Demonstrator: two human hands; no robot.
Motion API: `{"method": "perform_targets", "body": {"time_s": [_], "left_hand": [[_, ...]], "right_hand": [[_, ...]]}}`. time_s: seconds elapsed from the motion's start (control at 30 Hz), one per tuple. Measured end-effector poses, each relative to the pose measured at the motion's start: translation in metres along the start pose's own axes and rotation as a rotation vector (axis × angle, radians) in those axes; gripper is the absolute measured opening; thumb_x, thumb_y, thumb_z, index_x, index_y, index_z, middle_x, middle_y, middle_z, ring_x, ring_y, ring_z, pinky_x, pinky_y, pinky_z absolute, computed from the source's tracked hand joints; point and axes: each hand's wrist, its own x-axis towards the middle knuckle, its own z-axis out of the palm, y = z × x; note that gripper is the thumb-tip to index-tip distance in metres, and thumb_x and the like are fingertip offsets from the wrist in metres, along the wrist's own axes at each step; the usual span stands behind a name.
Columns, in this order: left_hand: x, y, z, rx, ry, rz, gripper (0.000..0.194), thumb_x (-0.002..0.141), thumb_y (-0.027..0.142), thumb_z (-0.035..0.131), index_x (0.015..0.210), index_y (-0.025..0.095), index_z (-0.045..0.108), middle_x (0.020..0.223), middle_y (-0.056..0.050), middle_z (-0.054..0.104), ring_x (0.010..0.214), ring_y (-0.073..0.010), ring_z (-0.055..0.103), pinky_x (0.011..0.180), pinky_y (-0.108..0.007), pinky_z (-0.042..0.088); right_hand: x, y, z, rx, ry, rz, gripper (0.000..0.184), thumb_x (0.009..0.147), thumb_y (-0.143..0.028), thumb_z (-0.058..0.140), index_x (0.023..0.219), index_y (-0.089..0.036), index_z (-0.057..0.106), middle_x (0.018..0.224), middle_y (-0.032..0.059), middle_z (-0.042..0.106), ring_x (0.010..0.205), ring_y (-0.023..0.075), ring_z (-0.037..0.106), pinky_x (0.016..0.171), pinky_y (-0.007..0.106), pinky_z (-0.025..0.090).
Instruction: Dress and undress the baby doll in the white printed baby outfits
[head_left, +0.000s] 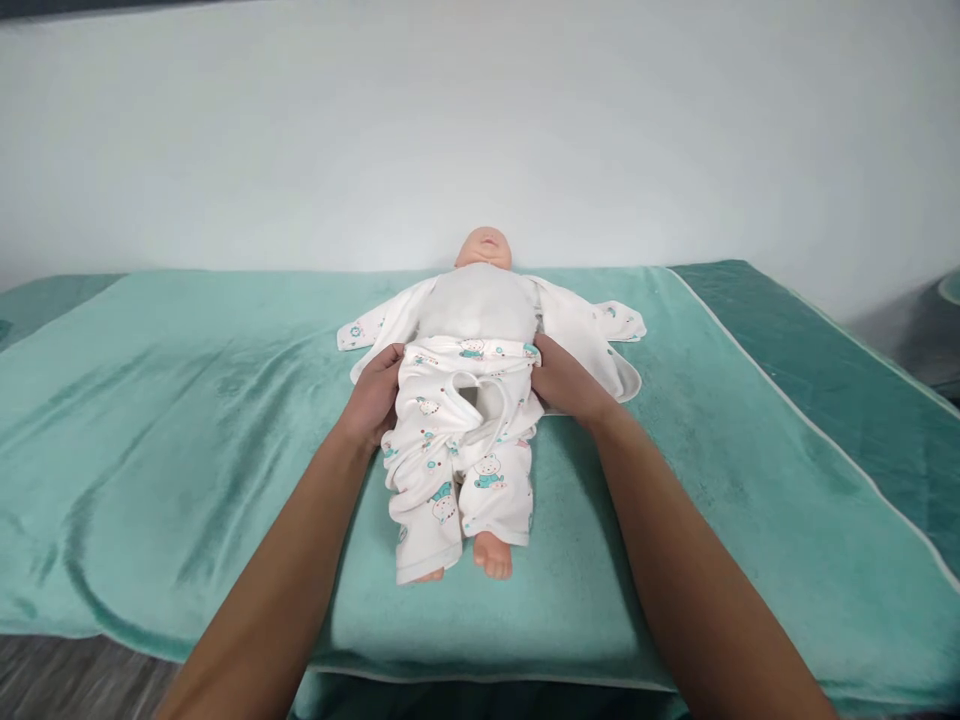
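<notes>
A baby doll lies on its back, feet toward me, its head by the wall. White printed baby pants cover its legs up to the waist, with an opening at the crotch and the toes showing below the cuffs. My left hand is closed on the left side of the waistband. At the opposite side my right hand grips the waistband too, its fingertips partly hidden by cloth. A white jacket is spread open under the doll's torso, sleeves out to both sides, over a plain white undergarment.
A light green blanket with some wrinkles covers the bed under the doll. Darker green cloth lies along the right side. Behind the bed rises a white wall. Grey flooring shows at the lower left.
</notes>
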Motion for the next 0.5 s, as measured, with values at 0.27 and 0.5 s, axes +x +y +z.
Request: {"method": "perform_targets", "body": {"time_s": [0.27, 0.5], "left_hand": [[0.000, 0.007, 0.006, -0.044, -0.056, -0.007, 0.027, 0.073, 0.029, 0.080, 0.095, 0.017, 0.071, 0.091, -0.004, 0.077, 0.104, -0.0287, 0.070, 0.089, -0.037, 0.057], [-0.001, 0.001, 0.005, -0.112, -0.093, -0.040, 0.026, 0.073, 0.029, 0.082, 0.093, 0.018, 0.069, 0.088, -0.002, 0.075, 0.094, -0.0239, 0.072, 0.083, -0.035, 0.058]], "right_hand": [[-0.009, -0.011, 0.017, 0.675, -0.144, 0.237, 0.047, 0.064, -0.023, 0.075, 0.109, -0.024, 0.064, 0.094, 0.0057, 0.078, 0.090, 0.0303, 0.072, 0.075, 0.042, 0.060], [-0.015, -0.012, 0.015, 0.740, -0.167, 0.223, 0.049, 0.065, -0.030, 0.083, 0.110, -0.026, 0.063, 0.098, 0.0056, 0.078, 0.092, 0.0302, 0.073, 0.074, 0.045, 0.063]]}}
